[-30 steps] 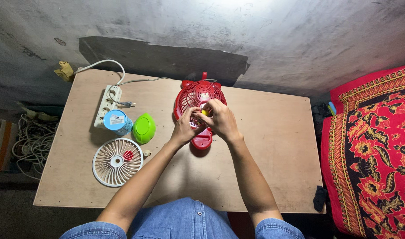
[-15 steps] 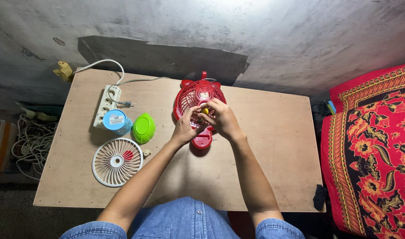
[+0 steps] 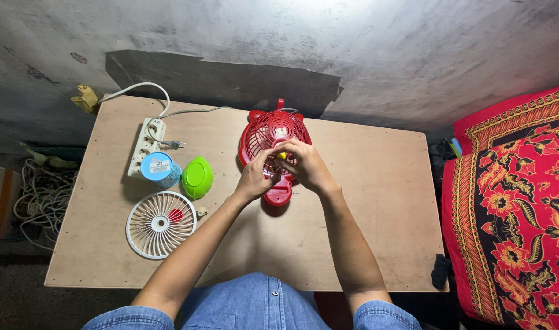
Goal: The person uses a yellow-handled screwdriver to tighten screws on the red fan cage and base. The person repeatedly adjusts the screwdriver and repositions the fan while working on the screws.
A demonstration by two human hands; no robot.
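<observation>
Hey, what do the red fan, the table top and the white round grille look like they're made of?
Red fan: likely moulded plastic, glossy, with thin uniform grille ribs, though painted wire is possible. Table top: plywood or similar board, matt, unfinished pale brown with faint grain. White grille: probably plastic, smooth, with even moulded spokes. Both hands rest on the fan.

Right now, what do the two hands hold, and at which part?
Both the left hand and right hand grip the small red plastic fan at its lower front; a small yellow item shows between them.

Bright overhead light glares on the wall [image 3: 328, 24]; sharp focus, wide-angle edge bending.
</observation>
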